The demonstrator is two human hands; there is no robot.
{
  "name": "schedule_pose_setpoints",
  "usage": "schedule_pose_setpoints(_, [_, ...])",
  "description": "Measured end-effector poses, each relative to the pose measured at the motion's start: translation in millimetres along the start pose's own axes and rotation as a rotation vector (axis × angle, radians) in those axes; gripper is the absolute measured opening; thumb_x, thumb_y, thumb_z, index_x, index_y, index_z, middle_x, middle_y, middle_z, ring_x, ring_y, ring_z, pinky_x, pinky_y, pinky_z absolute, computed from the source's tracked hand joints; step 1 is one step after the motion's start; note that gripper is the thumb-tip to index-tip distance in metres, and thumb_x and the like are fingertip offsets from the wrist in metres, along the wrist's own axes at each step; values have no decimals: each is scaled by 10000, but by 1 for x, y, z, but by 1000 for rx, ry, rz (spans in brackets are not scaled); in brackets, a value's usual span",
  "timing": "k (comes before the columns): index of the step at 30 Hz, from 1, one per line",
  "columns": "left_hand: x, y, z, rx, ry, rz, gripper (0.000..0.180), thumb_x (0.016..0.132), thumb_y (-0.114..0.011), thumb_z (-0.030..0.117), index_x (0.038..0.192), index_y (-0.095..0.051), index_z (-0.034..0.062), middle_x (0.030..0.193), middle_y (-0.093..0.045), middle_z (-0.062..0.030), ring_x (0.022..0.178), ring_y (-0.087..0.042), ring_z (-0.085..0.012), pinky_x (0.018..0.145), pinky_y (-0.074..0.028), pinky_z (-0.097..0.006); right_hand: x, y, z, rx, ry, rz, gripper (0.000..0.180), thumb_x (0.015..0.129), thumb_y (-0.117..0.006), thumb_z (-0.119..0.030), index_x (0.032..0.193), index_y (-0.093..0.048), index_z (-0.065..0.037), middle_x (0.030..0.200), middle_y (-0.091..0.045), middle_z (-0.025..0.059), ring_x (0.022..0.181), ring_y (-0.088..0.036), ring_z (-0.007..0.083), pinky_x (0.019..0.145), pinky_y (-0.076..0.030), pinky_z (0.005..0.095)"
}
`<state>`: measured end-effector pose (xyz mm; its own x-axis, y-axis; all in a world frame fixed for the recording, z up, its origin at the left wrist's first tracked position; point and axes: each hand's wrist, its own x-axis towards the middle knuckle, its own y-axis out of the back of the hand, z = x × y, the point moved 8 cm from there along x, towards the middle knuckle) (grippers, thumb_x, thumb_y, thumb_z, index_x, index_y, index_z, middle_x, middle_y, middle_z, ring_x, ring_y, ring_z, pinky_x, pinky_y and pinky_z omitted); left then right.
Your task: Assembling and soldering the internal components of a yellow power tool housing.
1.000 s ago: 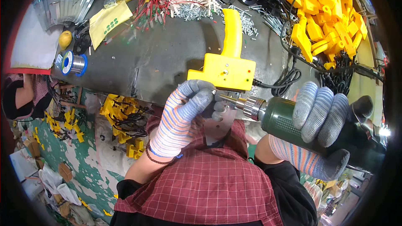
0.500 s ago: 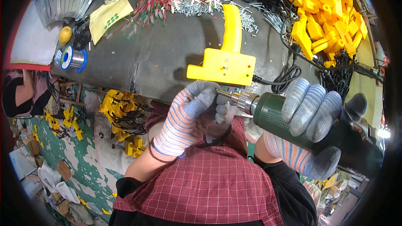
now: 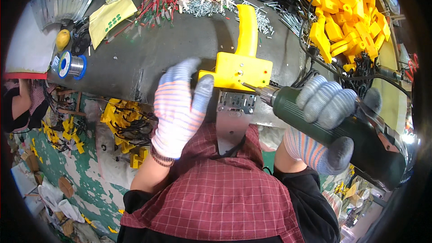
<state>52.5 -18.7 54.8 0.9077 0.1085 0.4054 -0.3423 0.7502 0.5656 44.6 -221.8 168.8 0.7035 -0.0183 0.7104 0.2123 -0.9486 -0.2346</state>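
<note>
While the right hand [image 3: 326,128] wraps its striped glove tightly around a dark green electric screwdriver [image 3: 342,128], the tool's bit meets the lower face of a yellow plastic housing [image 3: 240,65] that lies at the near edge of the grey workbench [image 3: 180,45]. That housing is T-shaped, its long handle pointing away from the person, and a silver metal plate [image 3: 232,119] hangs from its underside over the bench edge. The left hand [image 3: 180,105], gloved alike, rests against the housing's left end with fingers loosely curled; whether it actually pinches the plastic is hard to tell, since the palm faces away.

Clutter rings the work. Behind the housing lie a heap of small screws [image 3: 204,5] and a scatter of red and white wires [image 3: 171,0]. To the far right a pile of yellow plastic parts [image 3: 344,15] crowds the bench, with a black cable [image 3: 310,49] trailing down beside the screwdriver. On the left sit a yellow packet [image 3: 110,18], a spool of solder wire [image 3: 72,65] and a stack of silver blades [image 3: 63,0].

Bare bench surface stays open left of the housing, between it and the spool. Below the bench edge, more yellow parts with wires [image 3: 123,123] hang over a green-and-white worn floor [image 3: 67,171].
</note>
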Motion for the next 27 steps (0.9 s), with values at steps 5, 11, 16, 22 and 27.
schedule_pose_setpoints(5, [5, -29, -8, 80, -4, -228, 192, 900, -695, 200, 924, -604, 32, 836, -617, -127, 787, -622, -300, 722, -491, -358, 2, -8, 12, -1, 4, -81, 583, 881, -659, -344, 1340, -501, -21, 693, -508, 22, 624, -504, 173, 608, -417, 342])
schedule_pose_setpoints(11, [-21, -60, -17, -833, 652, -195, 324, 871, -764, 147, 952, -462, 58, 810, -522, -20, 672, -507, -92, 584, -461, -273, 6, -12, 22, -6, -59, -106, 519, 882, -651, -315, 1302, -520, -40, 697, -506, 22, 616, -503, 171, 606, -424, 343])
schedule_pose_setpoints(16, [-27, -68, -24, -784, 564, -98, 314, 878, -749, 134, 982, -466, 48, 812, -529, -41, 693, -537, -93, 597, -481, -267, 11, -15, 27, -3, -97, -140, 466, 883, -644, -290, 1271, -537, -56, 700, -504, 22, 608, -503, 170, 605, -430, 343])
schedule_pose_setpoints(22, [-19, -54, -10, -669, 421, -22, 313, 878, -749, 128, 1006, -475, 51, 766, -547, -35, 664, -556, -86, 567, -481, -252, 11, -17, 26, 28, -99, -149, 467, 880, -640, -271, 1284, -530, -64, 698, -502, 25, 589, -497, 171, 602, -435, 342])
schedule_pose_setpoints(27, [-3, -51, -6, -951, 535, -103, 306, 873, -759, 136, 947, -465, 98, 707, -534, 0, 572, -498, -56, 498, -423, -230, 28, 17, -7, 262, -291, 64, 276, 863, -655, -266, 985, -517, -60, 728, -453, -4, 659, -415, 122, 656, -370, 311])
